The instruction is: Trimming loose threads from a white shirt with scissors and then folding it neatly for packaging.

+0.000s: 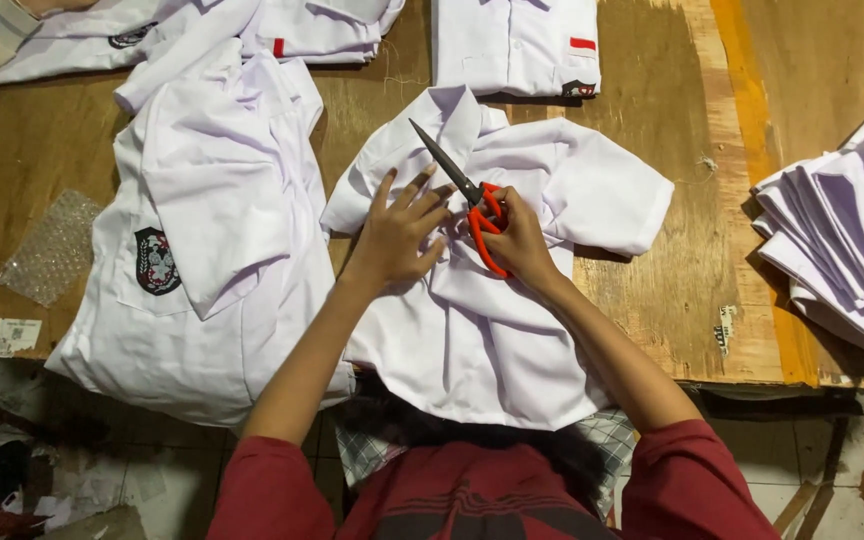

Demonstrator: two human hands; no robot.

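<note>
Fingers of my left hand [397, 232] are lying spread and flat, gripping nothing, on the white shirt [482, 330]; my right hand [520, 240] is curling closed around the red-handled scissors [464, 190].

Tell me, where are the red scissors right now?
In the head view, the red-handled scissors are in the right hand, near the middle of the table, on top of the white shirt, with the left hand just beside them.

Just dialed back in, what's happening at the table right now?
A person in a red top has a white short-sleeved shirt spread on the wooden table. The left hand presses flat on the cloth, and the right hand holds red-handled scissors with blades pointing toward the collar. More white shirts lie left, and folded white stacks sit right.
</note>
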